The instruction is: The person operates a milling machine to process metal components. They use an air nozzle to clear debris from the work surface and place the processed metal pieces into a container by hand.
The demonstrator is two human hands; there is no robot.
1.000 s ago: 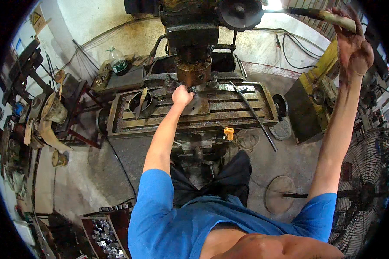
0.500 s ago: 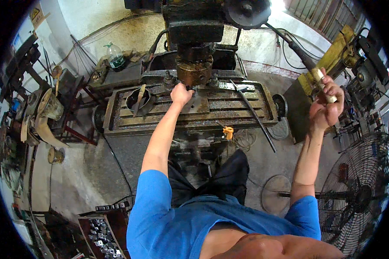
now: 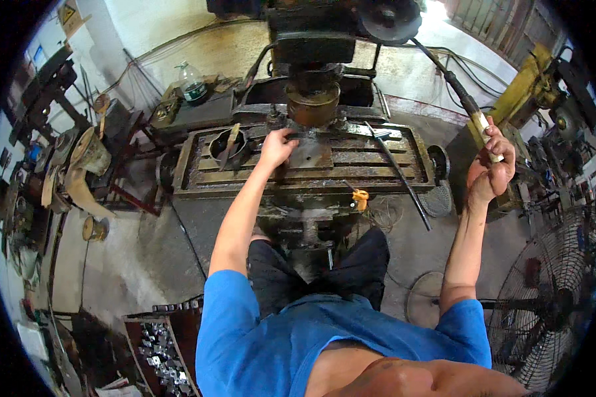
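My left hand is over the slotted machine table, just in front of and left of the round brown cutter head. Its fingers are curled together, and whatever lies between them is too small to make out. On the right, my raised right hand wraps around the pale grip of a long dark lever, which runs up to a round hub on the milling machine. A dark pot with a brush-like wooden-handled tool in it stands left of my left hand.
A long metal bar lies slanting over the table's front edge. An orange-handled tool sits at that edge. A standing fan is close by my right arm. A bin of small metal parts is at lower left, a plastic bottle behind.
The view has shifted, so the machine appears farther right. Relative to it, my right hand and the lever have swung left, and my left hand has drawn slightly away from the cutter head.
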